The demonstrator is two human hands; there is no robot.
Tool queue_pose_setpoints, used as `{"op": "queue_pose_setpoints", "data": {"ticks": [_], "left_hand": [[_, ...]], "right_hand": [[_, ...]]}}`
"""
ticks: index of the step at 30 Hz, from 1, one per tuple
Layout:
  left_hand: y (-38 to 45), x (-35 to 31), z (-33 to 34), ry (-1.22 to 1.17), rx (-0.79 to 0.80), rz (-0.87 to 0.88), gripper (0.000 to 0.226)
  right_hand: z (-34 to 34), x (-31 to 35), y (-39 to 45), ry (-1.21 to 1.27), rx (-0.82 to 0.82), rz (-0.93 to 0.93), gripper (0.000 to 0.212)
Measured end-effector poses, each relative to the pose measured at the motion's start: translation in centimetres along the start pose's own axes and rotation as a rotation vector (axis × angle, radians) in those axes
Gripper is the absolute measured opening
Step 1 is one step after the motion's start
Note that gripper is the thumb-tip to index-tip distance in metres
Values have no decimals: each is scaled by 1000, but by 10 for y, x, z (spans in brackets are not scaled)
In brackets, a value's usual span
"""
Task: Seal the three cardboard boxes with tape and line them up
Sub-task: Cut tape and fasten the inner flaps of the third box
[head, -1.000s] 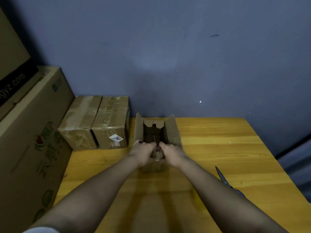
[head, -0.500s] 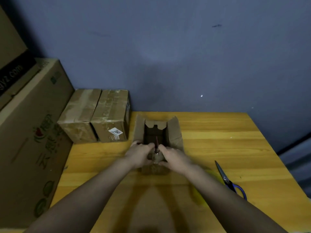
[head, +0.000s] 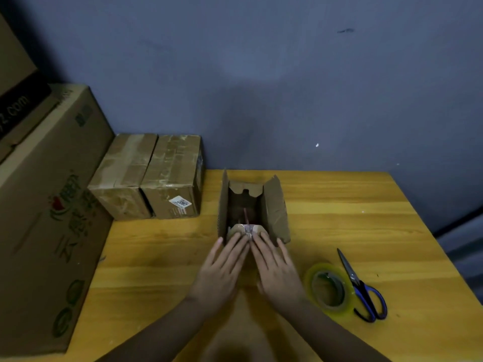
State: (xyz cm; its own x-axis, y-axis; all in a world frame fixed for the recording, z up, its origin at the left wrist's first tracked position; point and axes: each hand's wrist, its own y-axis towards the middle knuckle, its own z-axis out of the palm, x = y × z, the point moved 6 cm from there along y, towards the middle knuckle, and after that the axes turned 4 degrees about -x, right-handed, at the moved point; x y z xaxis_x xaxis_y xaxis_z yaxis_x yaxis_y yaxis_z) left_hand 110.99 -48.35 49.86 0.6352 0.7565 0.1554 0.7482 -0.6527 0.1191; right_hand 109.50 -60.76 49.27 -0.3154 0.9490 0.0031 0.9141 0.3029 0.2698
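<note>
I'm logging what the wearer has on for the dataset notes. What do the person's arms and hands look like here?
Both forearms are bare, with no sleeve in view. The left hand and right hand wear no gloves, and no rings, watch or bracelet are visible.

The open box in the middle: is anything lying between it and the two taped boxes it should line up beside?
Nothing visible. Only bare table lies between the open box and the two taped boxes to its left. The tape roll and scissors lie on the opposite side, right of the hands.
</note>
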Motion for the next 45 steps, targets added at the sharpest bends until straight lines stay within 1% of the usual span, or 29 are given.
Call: {"op": "queue_pose_setpoints", "data": {"ticks": [1, 3, 6, 11, 14, 17, 20, 21, 23, 25, 26, 27, 28, 30, 31, 32, 33, 34, 35, 36, 37, 38, 39, 40, 41, 42, 43, 44, 45], "left_hand": [[2, 1, 4, 18, 38, -45, 97], [6, 1, 5, 93, 62, -86, 90], [12, -11, 4, 193, 153, -42, 74], [17, -6, 2, 149, 194, -119, 72], [21, -4, 2, 90, 188, -114, 74], [23, -4, 0, 63, 179, -112, 77], [22, -3, 0, 42, 185, -129, 82], [21, -3, 0, 43, 157, -125, 84], [18, 1, -3, 2, 36, -110, 85], [13, 7, -12, -147, -110, -81, 79], [10, 12, -19, -228, -224, -72, 71], [6, 18, -26, -299, -337, -103, 63], [2, 29, -32, -387, -436, -189, 57], [0, 55, -37, -577, -575, -497, 53], [0, 68, -34, -725, -591, -687, 51], [1, 77, -28, -925, -560, -859, 49], [6, 81, -17, -1161, -481, -991, 50], [13, 80, -6, -1394, -378, -1068, 56], [19, 76, 2, -1564, -273, -1094, 65], [26, 71, 6, -1640, -192, -1073, 74], [30, 66, 8, -1651, -149, -1030, 81], [34, 60, 9, -1643, -149, -994, 83], [34, 56, 10, -1640, -169, -1000, 80], [34, 54, 10, -1657, -226, -1022, 72], [33, 52, 11, -1694, -289, -1057, 63], [31, 49, 12, -1737, -339, -1091, 58], [30, 48, 17, -1789, -369, -1131, 59], [29, 47, 23, -1848, -369, -1163, 68], [29, 45, 27, -1914, -344, -1161, 75]], "right_hand": [[3, 2, 0, -20, -5, 3, 72], [6, 4, 5, -13, -8, 56, 63], [10, 8, 16, 6, 16, 140, 59], [18, 12, 25, -33, 90, 157, 55], [11, 11, 30, -22, 48, 160, 52], [8, 11, 33, -15, 22, 133, 40], [10, 7, 30, -13, 47, 138, 59], [7, 6, 29, -34, 48, 132, 67], [-1, 4, 30, -30, 18, 125, 76], [-14, 1, 31, 10, -78, 112, 73], [-22, 0, 32, 56, -144, 126, 66], [-33, -4, 31, 119, -222, 182, 58], [-40, -13, 31, 209, -311, 291, 51], [-46, -40, 27, 462, -491, 648, 43], [-43, -53, 26, 687, -519, 850, 43], [-34, -61, 27, 951, -498, 1024, 42], [-22, -64, 30, 1187, -418, 1143, 41], [-14, -63, 34, 1351, -327, 1190, 43], [-10, -60, 39, 1408, -257, 1145, 46], [-12, -55, 42, 1401, -231, 1069, 48], [-12, -55, 42, 1355, -257, 1029, 47], [-9, -56, 40, 1337, -311, 1031, 44], [-4, -57, 35, 1343, -362, 1076, 38], [1, -56, 32, 1413, -391, 1151, 34], [11, -55, 30, 1509, -372, 1232, 36], [21, -50, 29, 1634, -315, 1301, 46], [30, -47, 29, 1733, -246, 1323, 51], [33, -44, 31, 1789, -208, 1316, 50], [35, -42, 34, 1766, -170, 1311, 44]]}}
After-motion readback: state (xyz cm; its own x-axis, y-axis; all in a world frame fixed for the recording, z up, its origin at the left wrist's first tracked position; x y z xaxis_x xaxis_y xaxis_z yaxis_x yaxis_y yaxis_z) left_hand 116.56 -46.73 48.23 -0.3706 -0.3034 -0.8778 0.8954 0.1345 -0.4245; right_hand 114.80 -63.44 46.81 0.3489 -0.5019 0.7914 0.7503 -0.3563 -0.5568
